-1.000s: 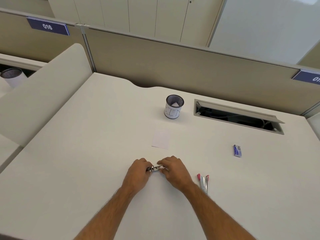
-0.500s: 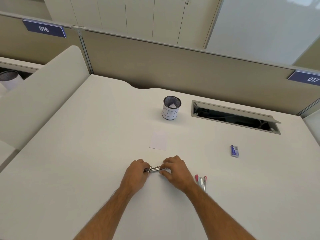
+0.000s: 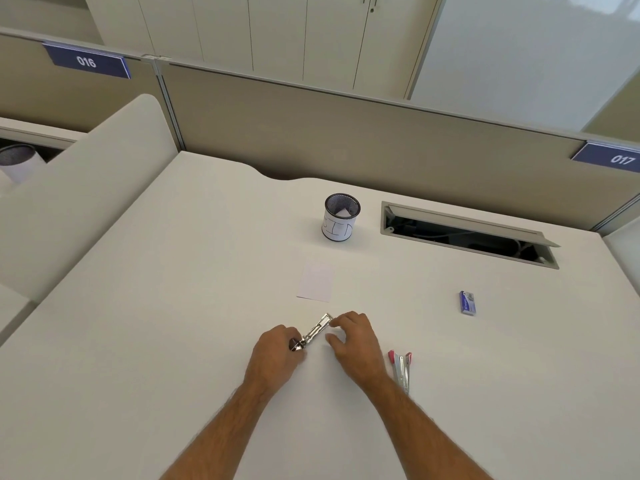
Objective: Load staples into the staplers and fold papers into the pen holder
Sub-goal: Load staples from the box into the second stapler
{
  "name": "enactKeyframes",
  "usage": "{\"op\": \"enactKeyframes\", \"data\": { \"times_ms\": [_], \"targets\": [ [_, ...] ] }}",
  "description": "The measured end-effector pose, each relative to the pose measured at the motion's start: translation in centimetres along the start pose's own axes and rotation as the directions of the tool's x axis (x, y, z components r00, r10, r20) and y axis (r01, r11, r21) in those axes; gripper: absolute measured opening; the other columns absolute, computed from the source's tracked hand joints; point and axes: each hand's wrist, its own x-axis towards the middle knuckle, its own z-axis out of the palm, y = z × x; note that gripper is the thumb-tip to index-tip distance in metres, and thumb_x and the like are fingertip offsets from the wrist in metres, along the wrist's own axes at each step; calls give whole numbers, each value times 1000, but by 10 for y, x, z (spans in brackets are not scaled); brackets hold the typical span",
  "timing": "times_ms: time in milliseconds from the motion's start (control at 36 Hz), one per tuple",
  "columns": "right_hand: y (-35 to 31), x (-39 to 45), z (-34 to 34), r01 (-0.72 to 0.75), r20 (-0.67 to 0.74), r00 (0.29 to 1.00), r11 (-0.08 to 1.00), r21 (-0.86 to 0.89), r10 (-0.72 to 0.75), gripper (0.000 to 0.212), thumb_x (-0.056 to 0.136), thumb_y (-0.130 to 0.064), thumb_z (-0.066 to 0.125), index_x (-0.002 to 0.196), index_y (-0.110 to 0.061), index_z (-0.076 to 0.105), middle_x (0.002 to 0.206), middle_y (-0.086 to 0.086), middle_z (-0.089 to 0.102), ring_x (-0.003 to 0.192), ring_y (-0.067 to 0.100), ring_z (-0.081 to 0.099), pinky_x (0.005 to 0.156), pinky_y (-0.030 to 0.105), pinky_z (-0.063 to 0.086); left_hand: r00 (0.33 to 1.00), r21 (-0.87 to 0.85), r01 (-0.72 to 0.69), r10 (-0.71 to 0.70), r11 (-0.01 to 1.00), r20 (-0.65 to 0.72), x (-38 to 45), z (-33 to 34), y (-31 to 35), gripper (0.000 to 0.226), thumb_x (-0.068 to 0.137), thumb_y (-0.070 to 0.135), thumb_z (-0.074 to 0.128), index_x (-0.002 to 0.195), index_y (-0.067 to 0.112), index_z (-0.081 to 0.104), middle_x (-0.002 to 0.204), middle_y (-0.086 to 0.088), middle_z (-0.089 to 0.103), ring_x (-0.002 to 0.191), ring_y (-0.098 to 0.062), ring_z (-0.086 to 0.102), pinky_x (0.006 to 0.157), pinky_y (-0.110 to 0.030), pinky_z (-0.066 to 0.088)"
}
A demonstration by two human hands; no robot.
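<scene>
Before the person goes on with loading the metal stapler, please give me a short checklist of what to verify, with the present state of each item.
1. Left hand grips the near end of the metal stapler: ok.
2. Right hand is at the far tip of the stapler, fingertips touching it: ok.
3. Staples sit in the stapler's channel: cannot tell, too small to see.
4. Staple box lies within reach on the right: ok; whether it is open, cannot tell.
5. Second stapler, with pink ends, lies beside the right wrist, untouched; loaded or not: cannot tell.
6. Paper lies flat and unfolded in front of the pen holder: not ok, folding not yet done.
</scene>
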Motion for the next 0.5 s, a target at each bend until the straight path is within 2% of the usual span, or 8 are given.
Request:
{"op": "enactKeyframes", "data": {
  "times_ms": [83, 167, 250, 306, 389, 444, 500],
  "targets": [
    [-13, -9, 1, -62, 68, 997, 971, 229, 47, 15, 83, -24, 78, 98, -24, 73, 98, -7, 67, 86, 9, 63, 77, 17, 45, 1000, -66, 14, -15, 998, -17, -2, 4, -1, 12, 79, 27, 75, 90, 24, 72, 82, 8, 67, 77, -10, 63, 70, -29, 52],
    [-24, -16, 4, -103, 138, 989, 931, 350, 58, 18, 80, -26, 83, 97, -25, 77, 94, -12, 72, 84, 6, 66, 75, 18, 49, 999, -83, 8, -11, 997, -40, -4, 8, 0, 9, 82, 24, 74, 90, 21, 73, 81, 8, 67, 77, -12, 64, 74, -33, 55],
    [-31, -18, 8, -80, 132, 991, 939, 335, 38, 9, 84, -23, 79, 93, -23, 78, 86, -17, 72, 84, 5, 65, 74, 19, 50, 999, -94, 9, -13, 996, -41, -5, 11, 2, 7, 81, 18, 70, 87, 19, 72, 79, 6, 68, 75, -14, 65, 74, -34, 56],
    [-35, -17, 12, -57, 124, 992, 962, 267, 24, 5, 89, -22, 73, 91, -22, 77, 86, -12, 73, 84, 7, 65, 76, 22, 51, 999, -83, 15, -19, 996, -36, -6, 11, 3, 4, 82, 17, 69, 84, 19, 71, 76, 5, 66, 71, -13, 62, 70, -30, 53],
    [-36, -15, 16, -68, 90, 995, 980, 188, 52, 10, 92, -19, 66, 89, -18, 75, 85, -5, 73, 80, 11, 64, 75, 30, 51, 999, -68, 10, -12, 998, -33, -7, 11, 4, 3, 85, 21, 69, 84, 24, 69, 76, 7, 63, 70, -8, 58, 64, -21, 45],
    [-38, -13, 18, -92, 66, 994, 982, 163, 83, 13, 92, -17, 63, 85, -14, 73, 79, -1, 71, 75, 15, 62, 72, 34, 51, 999, -75, 20, -22, 997, -33, -8, 11, 5, 3, 86, 23, 69, 84, 24, 67, 76, 8, 62, 70, -7, 57, 63, -20, 43],
    [-39, -10, 18, -132, 37, 991, 978, 164, 128, 15, 92, -15, 61, 85, -12, 73, 79, 0, 72, 75, 16, 63, 72, 33, 51, 998, -86, 47, -49, 995, -27, -9, 11, 6, 10, 84, 23, 70, 79, 25, 62, 73, 8, 59, 66, -6, 53, 60, -20, 38]
  ]
}}
